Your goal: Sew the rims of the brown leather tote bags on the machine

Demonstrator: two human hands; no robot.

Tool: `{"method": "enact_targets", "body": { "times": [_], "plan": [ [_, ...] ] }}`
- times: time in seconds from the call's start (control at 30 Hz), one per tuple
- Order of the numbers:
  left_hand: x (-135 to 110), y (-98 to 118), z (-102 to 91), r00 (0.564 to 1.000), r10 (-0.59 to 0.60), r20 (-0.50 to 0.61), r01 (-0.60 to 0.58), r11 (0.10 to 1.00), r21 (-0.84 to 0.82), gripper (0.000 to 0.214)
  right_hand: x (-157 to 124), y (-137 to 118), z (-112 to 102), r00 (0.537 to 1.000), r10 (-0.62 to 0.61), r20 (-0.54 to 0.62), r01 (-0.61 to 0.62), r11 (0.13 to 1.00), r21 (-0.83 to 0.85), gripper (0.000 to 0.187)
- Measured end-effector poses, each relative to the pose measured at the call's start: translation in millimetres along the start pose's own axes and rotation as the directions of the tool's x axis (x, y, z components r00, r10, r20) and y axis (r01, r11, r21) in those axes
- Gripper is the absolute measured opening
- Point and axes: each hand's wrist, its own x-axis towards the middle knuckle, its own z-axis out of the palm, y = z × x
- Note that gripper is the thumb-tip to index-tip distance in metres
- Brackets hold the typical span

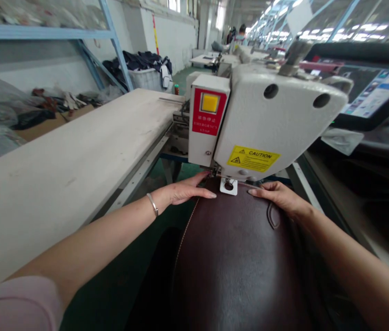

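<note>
Holding a dark brown leather panel (236, 271) flat beneath the head of an industrial sewing machine (284, 110), with the left hand (184, 191) and the right hand (279, 195) both open and pinching nothing, fingers lying together and pointing toward each other along the panel's top edge. Pressing down just beside a white square plate (228, 186), one hand on either side of it. Showing a line of pale stitching (185, 236) running down the panel's left side and a dark looped seam (273, 216) close below the right hand. Wearing a silver bangle (152, 204) on the left wrist and a pink sleeve (15, 303) above the left elbow. Displaying, on the machine, a red emergency stop box (210, 122) with a yellow button (210, 103), and a yellow caution label (254, 158) just above the plate. Stretching away on the left, a long white tabletop (77, 147); standing beyond it, a blue steel shelf frame (118, 50) and a bin of dark cloth (142, 76). Glowing on the right, a screen (375, 89). Standing far down the aisle, a co-worker (242, 32).
</note>
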Motion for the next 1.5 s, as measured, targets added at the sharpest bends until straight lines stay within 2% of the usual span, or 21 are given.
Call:
{"method": "enact_targets", "body": {
  "times": [0.1,0.33,0.63,0.83,0.97,1.07,1.2,1.3,1.5],
  "plan": [
    [1.7,-3.1,0.7,0.998,-0.043,-0.051,0.042,0.999,-0.021,0.084,9.8,0.2,-5.8,1.000,0.005,-0.003,-0.005,0.999,0.034,0.052],
    [4.8,-2.9,1.2,0.992,-0.025,-0.123,0.021,0.999,-0.037,0.070,21.9,6.6,-6.8,0.997,-0.076,-0.020,0.077,0.995,0.068,0.041],
    [3.5,-1.2,0.2,0.997,-0.028,-0.070,0.022,0.996,-0.086,0.070,31.1,14.1,-14.4,0.990,-0.137,-0.016,0.138,0.987,0.084,0.035],
    [1.2,0.3,2.7,0.997,-0.031,-0.072,0.025,0.997,-0.079,0.063,31.1,14.4,-13.2,0.994,-0.112,-0.018,0.113,0.991,0.078,0.035],
    [0.3,-0.1,3.0,0.999,-0.040,-0.029,0.037,0.996,-0.078,0.057,30.7,15.2,-12.1,0.996,-0.093,-0.014,0.094,0.995,0.044,0.034],
    [1.0,-0.3,4.6,0.999,-0.037,-0.020,0.036,0.999,-0.041,0.061,28.6,14.4,-11.0,0.994,-0.111,-0.010,0.111,0.994,0.001,0.034],
    [3.8,-3.0,10.1,1.000,0.013,-0.004,-0.013,0.999,0.039,0.078,21.7,8.8,-9.5,0.990,-0.141,0.007,0.141,0.988,-0.062,0.037],
    [6.2,-7.4,12.9,1.000,0.013,-0.021,-0.012,0.998,0.064,0.091,16.1,0.5,-9.0,0.988,-0.145,0.055,0.151,0.983,-0.109,0.038],
    [4.7,-6.3,17.7,0.997,-0.046,-0.054,0.048,0.998,0.033,0.096,19.4,-23.3,-8.3,0.957,-0.095,0.273,0.144,0.975,-0.168,0.030]
  ]
}}
